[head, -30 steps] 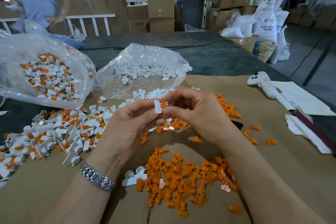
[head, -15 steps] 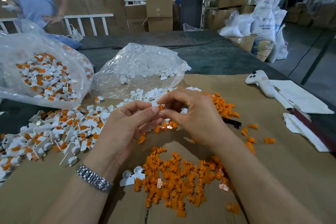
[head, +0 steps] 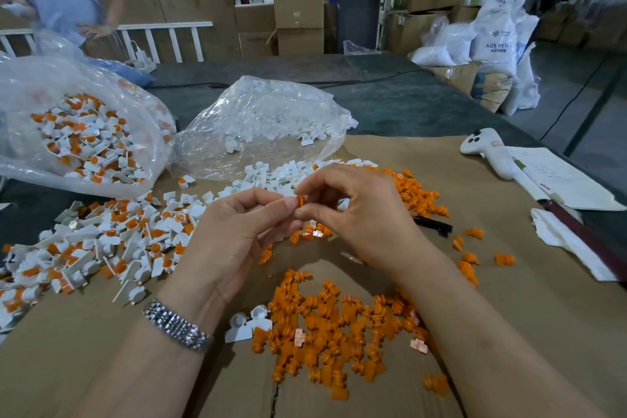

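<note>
Where the two hands meet above the middle of the worktop (head: 515,322), a small orange plug (head: 300,201) is pinched in the air between them, clear of the surface; only a short ribbed part of it shows, with its long axis roughly upright in the view and leaning a little to the right, and which end is which cannot be told; the right hand (head: 363,217) comes in from the right with its wrist low and its knuckles raised, thumb and forefinger closed narrowly on the plug's right side and the other fingers (head: 334,195) curled loosely behind; the left hand (head: 234,237), with a metal wristwatch (head: 176,326) on its wrist, comes up from the lower left, its thumb tip pressed to the plug's left side and its remaining fingers folded under, hiding whatever else they may hold; just below the hands lies a loose pile of orange plugs (head: 339,326) with two white caps (head: 247,322) at its left edge; to the left spreads a heap of white-and-orange pieces (head: 101,241); beyond the hands sits a clear bag of white caps (head: 264,119), and further left a second bag (head: 78,132) of white-and-orange pieces; bare brown cardboard lies open to the right of the right forearm, bounded at the far right by a white handheld device (head: 485,149) and a sheet of paper (head: 559,180).
</note>
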`<state>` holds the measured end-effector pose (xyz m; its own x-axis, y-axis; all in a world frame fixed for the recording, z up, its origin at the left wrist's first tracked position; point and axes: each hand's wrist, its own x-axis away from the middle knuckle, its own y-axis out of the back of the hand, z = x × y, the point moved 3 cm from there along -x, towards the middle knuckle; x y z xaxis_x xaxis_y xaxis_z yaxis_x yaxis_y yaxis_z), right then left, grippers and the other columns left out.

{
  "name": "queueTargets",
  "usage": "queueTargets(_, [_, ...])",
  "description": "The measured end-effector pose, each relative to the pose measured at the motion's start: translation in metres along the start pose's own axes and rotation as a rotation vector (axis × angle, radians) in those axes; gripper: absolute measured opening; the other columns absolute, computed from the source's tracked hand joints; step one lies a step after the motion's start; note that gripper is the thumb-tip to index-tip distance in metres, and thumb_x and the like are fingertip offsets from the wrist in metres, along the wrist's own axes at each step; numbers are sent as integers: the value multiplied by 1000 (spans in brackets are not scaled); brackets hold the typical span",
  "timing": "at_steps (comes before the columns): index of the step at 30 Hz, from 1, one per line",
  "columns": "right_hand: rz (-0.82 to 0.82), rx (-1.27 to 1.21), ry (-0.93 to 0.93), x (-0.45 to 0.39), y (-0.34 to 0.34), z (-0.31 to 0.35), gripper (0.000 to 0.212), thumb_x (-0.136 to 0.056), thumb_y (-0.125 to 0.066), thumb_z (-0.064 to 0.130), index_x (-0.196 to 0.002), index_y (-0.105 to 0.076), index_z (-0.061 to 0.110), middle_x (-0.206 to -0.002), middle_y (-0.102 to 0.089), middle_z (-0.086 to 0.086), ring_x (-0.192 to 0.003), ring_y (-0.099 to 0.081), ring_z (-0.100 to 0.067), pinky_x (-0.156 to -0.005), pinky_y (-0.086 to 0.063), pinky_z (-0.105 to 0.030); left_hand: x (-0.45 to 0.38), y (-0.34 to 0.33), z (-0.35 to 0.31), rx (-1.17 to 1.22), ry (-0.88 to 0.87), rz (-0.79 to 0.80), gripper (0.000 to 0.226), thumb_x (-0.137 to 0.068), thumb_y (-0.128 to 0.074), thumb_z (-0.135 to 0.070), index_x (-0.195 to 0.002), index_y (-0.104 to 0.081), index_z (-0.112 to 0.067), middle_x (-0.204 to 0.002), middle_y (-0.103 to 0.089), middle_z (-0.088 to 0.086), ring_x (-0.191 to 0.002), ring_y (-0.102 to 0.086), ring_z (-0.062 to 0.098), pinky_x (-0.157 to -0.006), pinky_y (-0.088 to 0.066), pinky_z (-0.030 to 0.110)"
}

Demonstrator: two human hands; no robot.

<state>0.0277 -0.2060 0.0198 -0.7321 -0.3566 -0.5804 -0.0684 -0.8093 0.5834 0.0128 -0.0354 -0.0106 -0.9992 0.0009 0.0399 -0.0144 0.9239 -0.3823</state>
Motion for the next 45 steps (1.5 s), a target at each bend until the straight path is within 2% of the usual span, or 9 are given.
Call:
queueTargets(6, [-28, -111, -214, -2, 14, -15, 38, -82, -76, 47, -113, -69, 28, -90, -68, 14, -84, -66, -4, -74, -56, -18, 1, 1, -1, 46, 8, 0, 4, -73, -82, -8, -77, -81, -8, -103, -77, 23, -97, -77, 31, -70, -60, 22])
queueTargets(8, [-68, 126, -354, -2, 27, -31, 44, -85, -68, 59, -115, -65, 28, -96, -66, 14, -87, -63, -4, -77, -56, -24, 1, 2, -2, 42, -2, -19, 9, -70, -86, -13, -78, -82, -12, -105, -78, 19, -102, -76, 29, -72, -60, 23])
queueTargets(13, [356, 596, -669, 10, 29, -64, 54, -83, -68, 62, -111, -62, 16, -106, -63, -3, -96, -59, -22, -86, -54, -45, -1, 8, -5, -37, -28, -62, 22, -60, -90, -28, -79, -83, -20, -89, -78, 8, -83, -75, 18, -66, -59, 21])
queueTargets(22, [263, 514, -597, 5, 25, -47, 19, -94, -55, 37, -87, -55, 19, -81, -59, -2, -67, -54, -15, -51, -33, -31, 0, 5, -6, -3, -43, -58, 13, -67, -84, -28, -77, -82, -19, -83, -76, 6, -74, -74, 13, -56, -52, 18])
queueTargets(25, [125, 127, -612, 0, 36, -32, 20, -99, -52, 31, -91, -63, 17, -76, -66, -9, -62, -60, -16, -60, -51, -41, 0, 5, -4, 44, -57, -98, 8, -72, -83, -24, -77, -83, -18, -83, -75, 5, -72, -72, 12, -54, -48, 17])
queueTargets(29, [356, -240, -628, 6, 30, -8, 32, -102, -53, 37, -105, -69, 9, -77, -71, -6, -77, -72, -27, -79, -59, -45, 1, 3, -4, 81, -87, -140, 9, -72, -84, -25, -78, -83, -18, -84, -75, 6, -72, -71, 12, -52, -48, 16])
queueTargets(32, [448, -178, -572, 7, 18, 3, 35, -103, -51, 37, -102, -65, 4, -90, -72, -17, -76, -66, -26, -74, -51, -41, 2, 1, -4, 89, -103, -165, 9, -73, -84, -23, -79, -82, -17, -83, -75, 6, -71, -71, 13, -53, -47, 16])
queueTargets(37, [497, -126, -509, 5, 9, 16, 35, -104, -50, 39, -96, -67, 9, -76, -63, 2, -67, -56, -9, -66, -44, -30, 1, -1, -4, 100, -126, -199, 18, -81, -81, -16, -95, -74, -8, -84, -76, 7, -68, -69, 13, -53, -45, 18])
queueTargets(45, [474, 35, -465, 5, 1, 19, 39, -103, -47, 46, -86, -60, 14, -71, -63, -1, -62, -58, -10, -62, -48, -33, -1, 2, -2, 32, -120, -232, 7, -83, -82, -18, -76, -81, -19, -80, -76, 8, -67, -68, 12, -53, -47, 17])
